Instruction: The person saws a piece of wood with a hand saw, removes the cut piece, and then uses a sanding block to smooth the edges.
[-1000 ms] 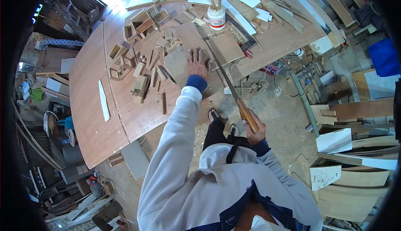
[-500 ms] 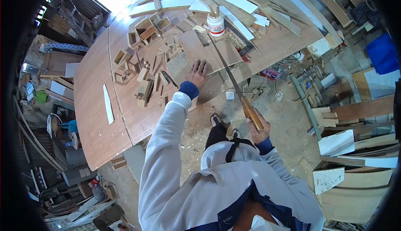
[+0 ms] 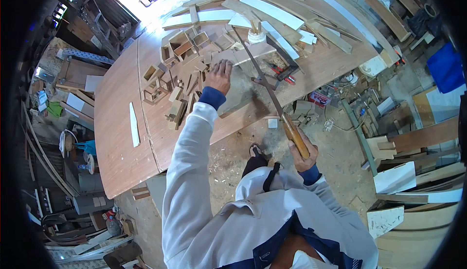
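Note:
My right hand [image 3: 304,151] is closed around the wooden handle of a handsaw [image 3: 266,85]. Its long, narrow blade points away from me, over the table's near edge and across the work area. My left hand [image 3: 219,76] has its fingers bent over the left end of a flat wooden board [image 3: 254,55], which is tipped up so its pale edge shows. Under and in front of the board lies a greyish slab [image 3: 236,89]. A white tub [image 3: 257,36] with sticks in it stands behind the board, its lower part hidden. A red-and-black tool [image 3: 288,77] lies right of the slab.
Small wooden box frames [image 3: 182,47] and offcuts [image 3: 177,104] crowd the brown table [image 3: 116,137] to the left. Long curved strips [image 3: 272,12] lie along its far side. Scrap boards [image 3: 395,177] are stacked at right, and a white square [image 3: 273,123] is on the floor.
The board, earlier lying flat under my left hand, is now tilted up, uncovering more of the slab and the tool beside it. The saw stays in my right hand.

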Tool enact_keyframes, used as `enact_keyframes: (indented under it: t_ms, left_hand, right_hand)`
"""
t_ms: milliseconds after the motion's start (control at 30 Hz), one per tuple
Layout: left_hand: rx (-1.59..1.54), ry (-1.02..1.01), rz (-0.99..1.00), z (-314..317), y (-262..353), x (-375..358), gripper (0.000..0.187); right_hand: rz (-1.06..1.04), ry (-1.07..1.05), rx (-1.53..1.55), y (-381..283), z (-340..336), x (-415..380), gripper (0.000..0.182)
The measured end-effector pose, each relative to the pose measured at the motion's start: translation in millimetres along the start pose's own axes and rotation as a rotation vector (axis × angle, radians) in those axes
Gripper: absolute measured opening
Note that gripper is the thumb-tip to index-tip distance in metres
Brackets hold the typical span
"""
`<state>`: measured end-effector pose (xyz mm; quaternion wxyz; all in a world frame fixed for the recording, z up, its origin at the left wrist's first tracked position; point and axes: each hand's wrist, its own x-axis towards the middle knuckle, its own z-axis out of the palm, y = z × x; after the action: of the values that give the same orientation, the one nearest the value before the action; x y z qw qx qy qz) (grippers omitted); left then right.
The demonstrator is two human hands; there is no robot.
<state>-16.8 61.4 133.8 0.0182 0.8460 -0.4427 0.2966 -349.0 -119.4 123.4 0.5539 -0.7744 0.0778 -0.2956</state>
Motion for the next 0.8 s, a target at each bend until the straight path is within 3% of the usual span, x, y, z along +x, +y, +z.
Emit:
enact_keyframes:
  t_ms: [200,300,367,533,700,800]
  left_hand:
    - [-0.029,0.065,-0.263,-70.6,-18.4,36.0,0.027]
    - [-0.005,0.231,-0.16,-110.2,-43.7,54.2,0.025]
    - [-0.005,0.245,-0.18,-136.6,-54.8,63.1,0.023]
    - [-0.031,0.331,-0.271,-192.9,-68.9,84.9,0.017]
    - [-0.168,0.308,-0.31,-203.3,-95.5,90.1,0.02]
    - [-0.314,0.285,-0.336,-179.3,-110.6,89.7,0.022]
  right_hand:
    - [-0.063,0.044,-0.024,-11.7,-6.5,6.4,0.043]
    - [-0.099,0.056,-0.063,-16.5,-10.3,12.3,0.042]
    - [-0.222,0.074,-0.057,-19.5,-11.4,18.3,0.039]
    - [-0.261,0.057,-0.021,-34.2,-16.7,29.3,0.034]
    - [-0.298,0.07,-0.036,-35.9,-26.3,24.1,0.034]
    - [-0.223,0.009,-0.038,-36.4,-32.6,20.9,0.046]
